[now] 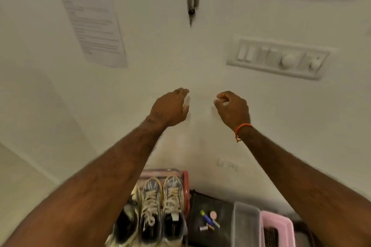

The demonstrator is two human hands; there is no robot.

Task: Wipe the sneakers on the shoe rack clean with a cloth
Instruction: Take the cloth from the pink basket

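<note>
Below our raised, loosely curled, empty left hand (170, 107) and right hand (232, 109), the sneakers (160, 206) wait unwiped, no cloth visible.

Both bare forearms stretch up from the frame's lower corners toward its centre. The left hand (170, 107) and right hand (232, 108) hang near each other, fingers loosely curled, holding nothing.

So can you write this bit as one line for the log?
left hand: raised, empty | right hand: raised, loosely curled, empty | sneakers: on shoe rack, untouched | cloth: not visible
</note>
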